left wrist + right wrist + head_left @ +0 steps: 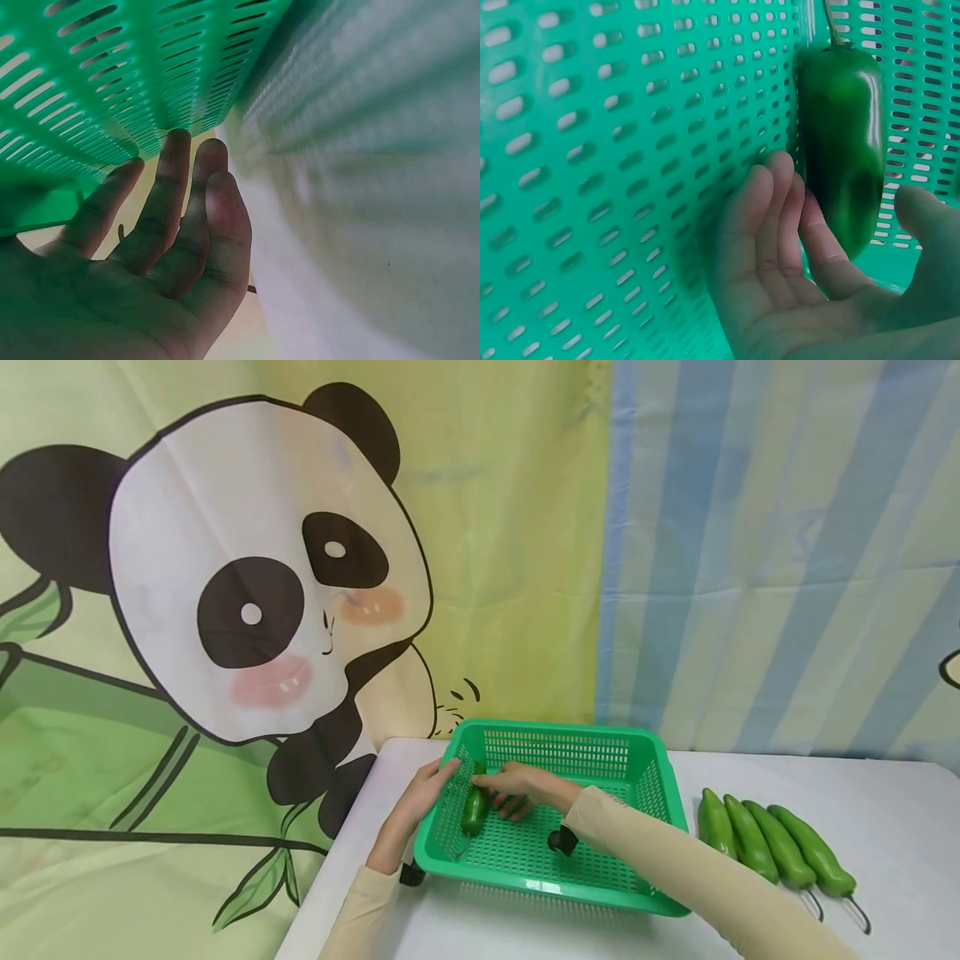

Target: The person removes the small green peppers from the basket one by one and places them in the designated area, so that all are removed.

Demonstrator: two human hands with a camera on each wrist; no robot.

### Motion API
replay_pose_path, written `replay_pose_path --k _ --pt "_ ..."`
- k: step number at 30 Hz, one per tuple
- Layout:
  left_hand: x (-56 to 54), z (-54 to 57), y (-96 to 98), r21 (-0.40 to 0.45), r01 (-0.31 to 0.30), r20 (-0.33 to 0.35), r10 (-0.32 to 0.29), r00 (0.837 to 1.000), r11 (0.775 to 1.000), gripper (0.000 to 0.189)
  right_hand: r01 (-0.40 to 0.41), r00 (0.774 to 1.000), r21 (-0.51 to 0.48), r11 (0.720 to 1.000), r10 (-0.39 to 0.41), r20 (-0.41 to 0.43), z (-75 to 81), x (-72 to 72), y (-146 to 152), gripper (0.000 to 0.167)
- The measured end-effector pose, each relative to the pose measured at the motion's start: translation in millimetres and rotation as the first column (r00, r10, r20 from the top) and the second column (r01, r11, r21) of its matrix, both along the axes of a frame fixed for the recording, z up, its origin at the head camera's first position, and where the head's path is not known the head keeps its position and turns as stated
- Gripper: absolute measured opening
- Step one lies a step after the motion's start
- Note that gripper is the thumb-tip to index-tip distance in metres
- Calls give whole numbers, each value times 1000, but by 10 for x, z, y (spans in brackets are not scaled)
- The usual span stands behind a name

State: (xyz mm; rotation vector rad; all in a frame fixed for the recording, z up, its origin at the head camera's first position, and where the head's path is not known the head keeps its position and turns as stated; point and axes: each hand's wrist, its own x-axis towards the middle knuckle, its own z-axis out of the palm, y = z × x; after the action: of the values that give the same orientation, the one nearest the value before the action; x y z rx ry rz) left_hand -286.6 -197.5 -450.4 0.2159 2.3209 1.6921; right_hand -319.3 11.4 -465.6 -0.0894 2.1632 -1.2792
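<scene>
A shallow green plastic basket (555,893) with slotted walls sits on the white table. Inside, along its left wall, lies one long green pepper (475,810), its stem toward the near side. My right hand (521,785) reaches into the basket from the right. In the right wrist view, the fingers lie loosely bent beside the pepper (844,142), and the thumb stands apart on its other side. At the left rim my left hand (420,797) holds the basket, thumb over the edge. The left wrist view shows its other fingers (172,187) outside, against the slotted wall.
Several more green peppers (780,843) lie side by side on the table (900,810), right of the basket, close to my right sleeve. Behind the table hangs a curtain (510,568) with a panda print and blue stripes.
</scene>
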Motion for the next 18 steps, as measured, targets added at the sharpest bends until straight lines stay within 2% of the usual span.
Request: replay_pose_path --k 5,8,15,18 --pt "-7 15 7 -10 2 -5 -2 1000 1000 52 12 1000 -2 1000 -12 4 -2 -18 -10 48" --pt "-36 -13 4 -7 5 -4 -5 1000 1000 52 6 1000 -13 1000 -6 7 9 -22 0 46" --pt "-163 -269 -12 -8 -38 -27 38 999 999 56 -16 1000 -41 999 17 22 49 -12 86 44" --pt "-185 -328 -11 -19 -58 -52 57 997 998 56 -31 999 -45 999 32 26 87 -8 141 43"
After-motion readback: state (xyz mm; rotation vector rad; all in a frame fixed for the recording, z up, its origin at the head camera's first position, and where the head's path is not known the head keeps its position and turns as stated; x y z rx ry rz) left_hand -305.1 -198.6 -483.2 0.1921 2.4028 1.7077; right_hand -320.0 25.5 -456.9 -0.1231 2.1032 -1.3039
